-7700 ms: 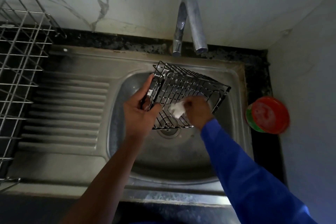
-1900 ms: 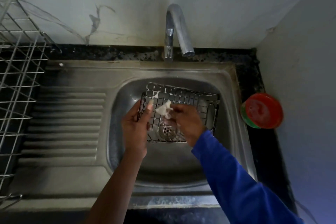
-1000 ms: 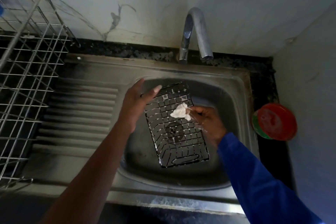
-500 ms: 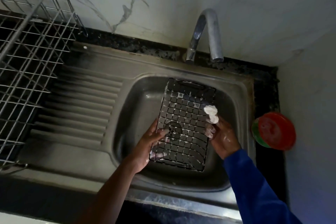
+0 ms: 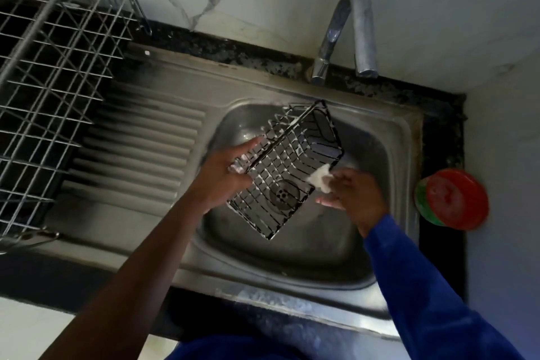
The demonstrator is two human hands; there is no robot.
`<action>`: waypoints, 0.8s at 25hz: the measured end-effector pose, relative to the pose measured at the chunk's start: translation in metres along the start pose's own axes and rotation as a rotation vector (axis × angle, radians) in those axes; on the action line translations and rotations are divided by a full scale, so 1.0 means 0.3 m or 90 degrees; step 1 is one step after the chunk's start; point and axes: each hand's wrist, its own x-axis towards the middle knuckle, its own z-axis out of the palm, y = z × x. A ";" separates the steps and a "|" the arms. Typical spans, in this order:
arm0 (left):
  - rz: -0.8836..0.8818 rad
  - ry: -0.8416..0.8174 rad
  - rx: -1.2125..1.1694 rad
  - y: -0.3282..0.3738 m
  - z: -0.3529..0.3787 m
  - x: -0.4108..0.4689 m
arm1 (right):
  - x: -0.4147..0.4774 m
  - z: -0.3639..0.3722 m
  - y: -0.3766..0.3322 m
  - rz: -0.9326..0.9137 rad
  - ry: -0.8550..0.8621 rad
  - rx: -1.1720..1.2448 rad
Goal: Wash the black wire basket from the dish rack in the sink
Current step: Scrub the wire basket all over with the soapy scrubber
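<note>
A steel sink (image 5: 292, 295) is set into a dark counter, with its ribbed drainboard on the left and its basin on the right. A wire dish rack (image 5: 49, 73) is seen over the drainboard's left end, cut off by the picture's edge; what it holds cannot be made out, apart from a blue scrap at the top left corner. The black wire basket (image 5: 292, 161) is held above the basin, tilted, with one short end raised toward the back rim and the other lowered toward the front. Flecks of foam are seen on its wires, and the drain (image 5: 285, 194) is visible through its bottom grid. The basket's left long side is gripped by the left hand (image 5: 225, 175), with the forefinger stretched along the wires. A small white wad (image 5: 320, 181) is pinched in the fingertips of the right hand (image 5: 356, 199) and pressed against the basket's right side; whether it is cloth or sponge cannot be told. The right arm is covered by a blue sleeve (image 5: 423, 301). A round red-and-green container (image 5: 455, 202) stands on the counter beside the sink's right rim, its contents hidden. A curved faucet (image 5: 353, 29) rises at the back rim.
</note>
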 end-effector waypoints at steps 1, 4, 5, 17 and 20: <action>0.011 -0.010 0.039 0.012 -0.005 0.013 | 0.012 0.037 0.009 -0.074 -0.015 -0.121; 0.027 -0.045 0.064 0.063 0.000 0.026 | 0.041 0.187 0.068 -0.337 -0.156 -0.536; 0.038 -0.058 0.063 0.080 0.001 0.025 | 0.054 0.233 0.102 -0.397 -0.204 -0.654; 0.074 -0.114 0.086 0.151 0.019 0.004 | 0.077 0.355 0.119 -0.397 -0.268 -0.975; 0.050 -0.103 0.109 0.151 -0.014 0.005 | 0.021 0.281 0.136 -0.447 -0.402 -0.925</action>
